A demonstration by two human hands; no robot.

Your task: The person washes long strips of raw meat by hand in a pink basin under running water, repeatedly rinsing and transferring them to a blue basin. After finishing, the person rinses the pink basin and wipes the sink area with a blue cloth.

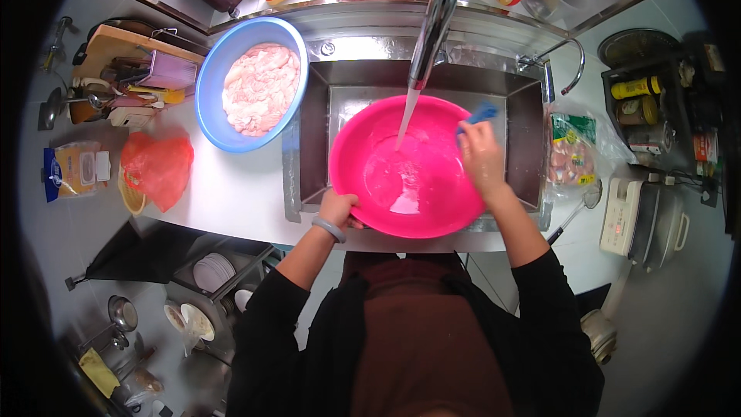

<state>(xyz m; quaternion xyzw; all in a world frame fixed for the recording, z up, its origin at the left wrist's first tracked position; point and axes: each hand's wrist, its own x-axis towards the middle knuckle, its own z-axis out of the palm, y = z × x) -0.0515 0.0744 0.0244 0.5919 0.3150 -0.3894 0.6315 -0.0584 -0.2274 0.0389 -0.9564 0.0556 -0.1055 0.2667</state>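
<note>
A pink plastic basin rests over the metal sink, its near rim reaching the counter's front edge. Water runs into it from the chrome faucet, and some water lies in the bottom. My left hand grips the basin's near-left rim; a grey bangle is on that wrist. At the right rim, my right hand holds a blue cloth or scrubber, which is partly hidden by the fingers. Left of the sink, a blue plastic basin contains pale pink raw meat or similar animal tissue.
A small curved tap stands behind the sink's right corner. Packaged meat in clear plastic and a long-handled strainer lie to the right, near a cream electric appliance. A red plastic bag sits on the left counter.
</note>
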